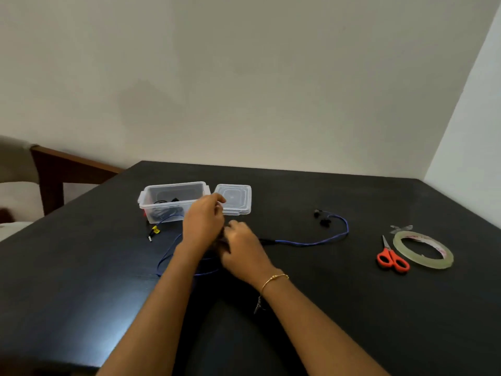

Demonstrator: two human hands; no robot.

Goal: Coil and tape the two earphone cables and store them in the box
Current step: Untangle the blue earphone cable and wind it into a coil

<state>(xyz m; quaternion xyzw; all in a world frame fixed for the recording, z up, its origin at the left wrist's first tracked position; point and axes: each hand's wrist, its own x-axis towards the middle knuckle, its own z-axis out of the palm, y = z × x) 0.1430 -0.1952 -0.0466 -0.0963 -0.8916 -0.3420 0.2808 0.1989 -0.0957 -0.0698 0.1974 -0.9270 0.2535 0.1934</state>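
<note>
Centrally, both hands (222,234) clasped on blue cable (311,242), box (173,199) just beyond, right tabletop (352,308) bare.

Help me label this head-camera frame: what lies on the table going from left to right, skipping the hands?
Clear box → its lid → black earbuds on the blue cable → orange-handled scissors → tape roll.
</note>
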